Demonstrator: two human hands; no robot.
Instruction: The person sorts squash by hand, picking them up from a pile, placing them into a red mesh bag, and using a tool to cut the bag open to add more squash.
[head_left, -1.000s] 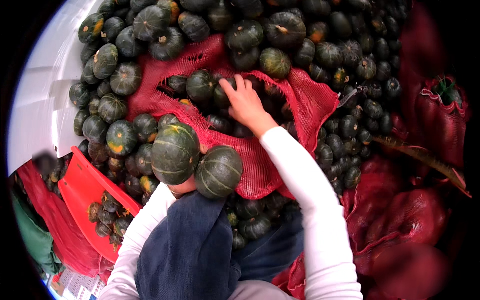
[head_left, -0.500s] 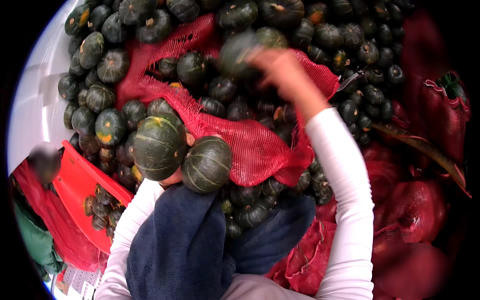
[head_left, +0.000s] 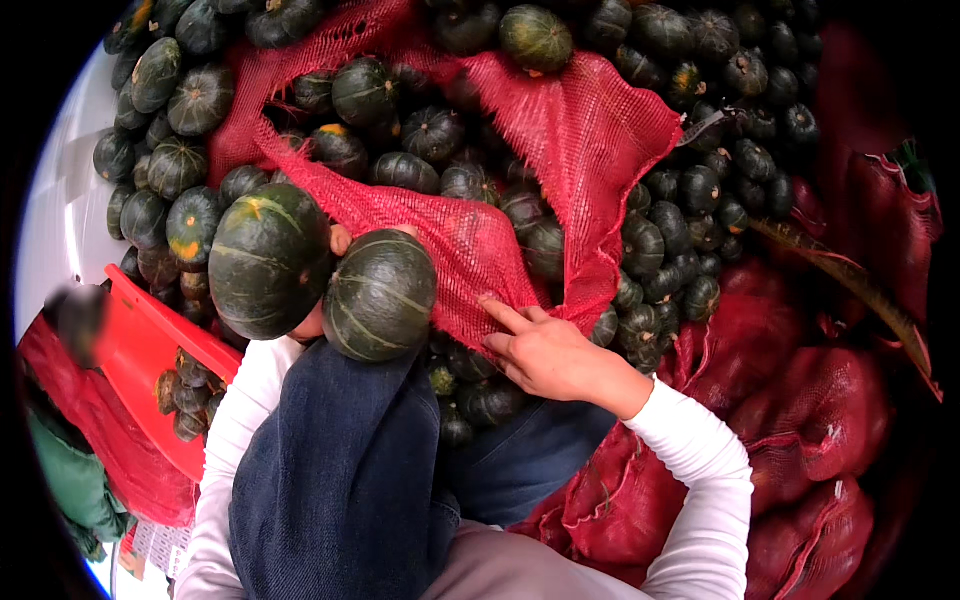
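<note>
My left hand [head_left: 312, 323] is closed on two dark green kabocha squashes, just above my knee. The larger squash [head_left: 268, 262] is on the left, with a yellowish patch on top. Beside it rests the rounder squash [head_left: 381, 296]; together they hide most of the hand, leaving only fingertips and part of the palm. My right hand [head_left: 560, 358] has its fingers spread over the lower part of a torn red mesh bag [head_left: 465, 235], with no squash in it. Several kabocha squashes [head_left: 405, 172] show through the bag's opening.
A large heap of squashes [head_left: 178, 167] surrounds the bag. Left of me is a red plastic crate [head_left: 165, 400] holding small squashes. Filled red mesh sacks [head_left: 815, 410] lie at the right, below a long brownish strip [head_left: 850, 282]. A pale wall [head_left: 75, 190] bounds the left.
My right hand has released a squash at the far side of the pile and come back down to the mesh bag. My left hand still holds the same two squashes.
</note>
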